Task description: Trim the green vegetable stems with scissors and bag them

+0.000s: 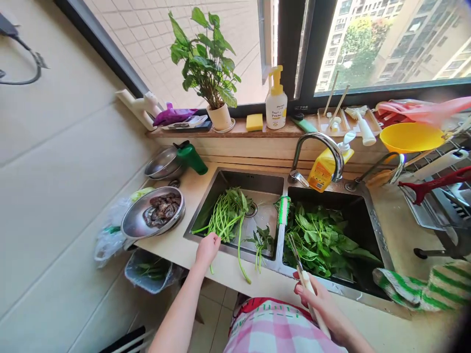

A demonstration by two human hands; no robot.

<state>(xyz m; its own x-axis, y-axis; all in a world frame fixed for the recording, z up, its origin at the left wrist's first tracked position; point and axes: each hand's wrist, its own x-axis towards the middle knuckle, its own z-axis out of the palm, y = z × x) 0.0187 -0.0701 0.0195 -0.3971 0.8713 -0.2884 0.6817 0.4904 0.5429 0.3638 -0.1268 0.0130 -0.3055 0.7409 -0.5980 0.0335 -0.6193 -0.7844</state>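
Note:
My left hand reaches to the near edge of the left sink basin and closes on the cut ends of a bundle of long green stems lying in that basin. My right hand is closed around the pale handle of a knife, blade pointing away over the sink divider. The right basin is full of leafy greens. A smaller bunch of greens lies near the divider.
A steel bowl with dark food sits left of the sink, a bin below it. Faucet, yellow soap bottle, potted plant, dish rack and striped cloth surround the sink.

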